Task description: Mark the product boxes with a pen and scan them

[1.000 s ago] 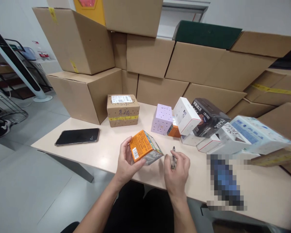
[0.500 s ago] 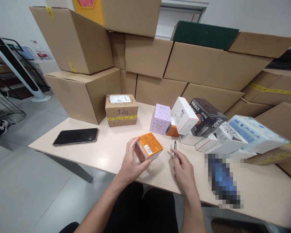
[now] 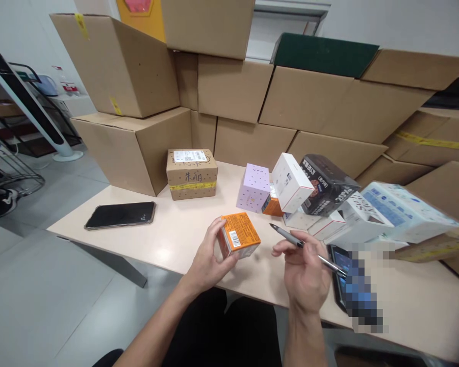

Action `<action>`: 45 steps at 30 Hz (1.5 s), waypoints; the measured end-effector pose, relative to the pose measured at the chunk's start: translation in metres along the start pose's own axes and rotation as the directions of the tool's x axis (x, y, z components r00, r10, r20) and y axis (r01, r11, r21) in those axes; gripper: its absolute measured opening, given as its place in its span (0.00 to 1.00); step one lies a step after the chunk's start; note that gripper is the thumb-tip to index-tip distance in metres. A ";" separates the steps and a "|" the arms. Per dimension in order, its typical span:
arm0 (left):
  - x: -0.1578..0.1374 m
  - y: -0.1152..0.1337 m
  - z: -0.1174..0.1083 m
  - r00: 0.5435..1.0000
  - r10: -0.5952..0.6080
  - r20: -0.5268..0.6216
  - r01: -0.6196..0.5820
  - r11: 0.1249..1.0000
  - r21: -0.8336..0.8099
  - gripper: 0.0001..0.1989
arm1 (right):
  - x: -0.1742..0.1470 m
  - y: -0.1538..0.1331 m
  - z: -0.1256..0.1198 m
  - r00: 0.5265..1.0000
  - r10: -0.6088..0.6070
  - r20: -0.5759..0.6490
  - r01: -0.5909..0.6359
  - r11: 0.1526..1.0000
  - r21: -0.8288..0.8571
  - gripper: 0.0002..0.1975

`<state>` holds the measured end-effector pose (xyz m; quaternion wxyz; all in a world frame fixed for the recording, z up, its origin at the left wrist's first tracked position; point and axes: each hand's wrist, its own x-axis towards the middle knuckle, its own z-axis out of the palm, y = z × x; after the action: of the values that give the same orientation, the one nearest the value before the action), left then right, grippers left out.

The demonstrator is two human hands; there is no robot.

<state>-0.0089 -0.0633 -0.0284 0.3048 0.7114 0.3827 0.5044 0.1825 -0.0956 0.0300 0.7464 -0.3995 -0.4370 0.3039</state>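
A small orange box (image 3: 241, 230) with a barcode on its top face is tilted in my left hand (image 3: 209, 257), whose thumb and fingers wrap its left side. To its right, my right hand (image 3: 308, 275) is turned palm up, closed on a grey and silver pen (image 3: 290, 237). The pen's dark tip points to the upper left, apart from the box. Beyond the hands stand a lilac dotted box (image 3: 252, 191), a white box (image 3: 290, 182) and another orange box (image 3: 272, 205), partly hidden.
A black phone (image 3: 120, 215) lies at the table's left. Behind it sits a taped brown parcel (image 3: 192, 176). A dark box (image 3: 327, 183) and a pale blue box (image 3: 407, 211) are piled at right, near a partly blurred device (image 3: 340, 298). Large cardboard boxes (image 3: 235, 92) wall the back.
My right hand has lifted the pen off the table and turned palm up, swinging the pen from upright to slanted. The orange box has shifted slightly right and down in my left hand.
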 end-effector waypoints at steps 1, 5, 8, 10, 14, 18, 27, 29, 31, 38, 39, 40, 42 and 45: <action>0.000 -0.001 0.000 1.000 0.000 0.007 0.000 1.000 0.005 0.39 | 0.001 -0.001 0.004 1.000 0.011 0.026 -0.010 0.999 -0.036 0.11; -0.001 -0.002 0.000 1.000 0.012 0.012 -0.012 1.000 0.014 0.40 | 0.007 0.002 0.017 0.987 0.053 0.148 -0.015 0.969 -0.247 0.10; -0.001 -0.001 0.000 0.999 0.033 0.013 -0.033 0.999 0.028 0.37 | 0.012 0.010 0.024 0.986 0.002 0.165 0.062 0.922 -0.381 0.08; -0.001 0.000 -0.001 0.999 0.037 0.029 -0.038 0.998 0.050 0.34 | 0.014 0.015 0.027 0.980 -0.067 0.189 0.148 0.876 -0.460 0.07; 0.000 0.002 -0.003 0.998 0.024 0.057 -0.028 0.996 0.082 0.30 | 0.015 0.017 0.030 0.945 -0.145 0.294 0.284 0.810 -0.513 0.06; 0.000 0.003 -0.003 0.998 0.027 0.060 -0.032 0.995 0.094 0.29 | 0.016 0.017 0.028 0.933 -0.153 0.326 0.314 0.791 -0.526 0.06; 0.000 0.004 -0.003 0.998 0.000 0.063 -0.006 0.996 0.094 0.29 | 0.020 0.015 0.030 0.913 -0.135 0.386 0.346 0.756 -0.555 0.06; 0.000 0.004 -0.003 0.998 -0.004 0.062 -0.002 0.996 0.092 0.29 | 0.021 0.014 0.030 0.906 -0.131 0.404 0.357 0.750 -0.557 0.07; 0.000 0.004 -0.003 0.998 -0.004 0.061 -0.001 0.996 0.089 0.29 | 0.021 0.015 0.029 0.904 -0.131 0.408 0.359 0.751 -0.555 0.07; 0.001 0.004 -0.003 0.998 0.010 0.065 -0.016 0.996 0.090 0.28 | 0.020 0.016 0.028 0.917 -0.120 0.380 0.334 0.754 -0.566 0.06; 0.000 0.003 -0.003 0.998 0.012 0.065 -0.018 0.995 0.093 0.28 | 0.020 0.015 0.028 0.916 -0.116 0.384 0.332 0.756 -0.565 0.06; 0.000 0.003 -0.003 0.998 0.014 0.066 -0.020 0.995 0.096 0.28 | 0.021 0.015 0.028 0.914 -0.109 0.390 0.330 0.759 -0.561 0.06; 0.000 0.002 -0.003 0.998 0.017 0.066 -0.024 0.994 0.103 0.28 | 0.022 0.013 0.027 0.912 -0.088 0.401 0.316 0.772 -0.551 0.07; 0.000 0.002 -0.003 0.997 0.027 0.070 -0.035 0.993 0.111 0.29 | 0.021 0.015 0.026 0.918 -0.046 0.393 0.269 0.801 -0.535 0.08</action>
<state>-0.0113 -0.0640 -0.0255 0.2694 0.7501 0.3887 0.4622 0.1674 -0.0627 0.0338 0.5191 -0.5059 -0.6699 0.1606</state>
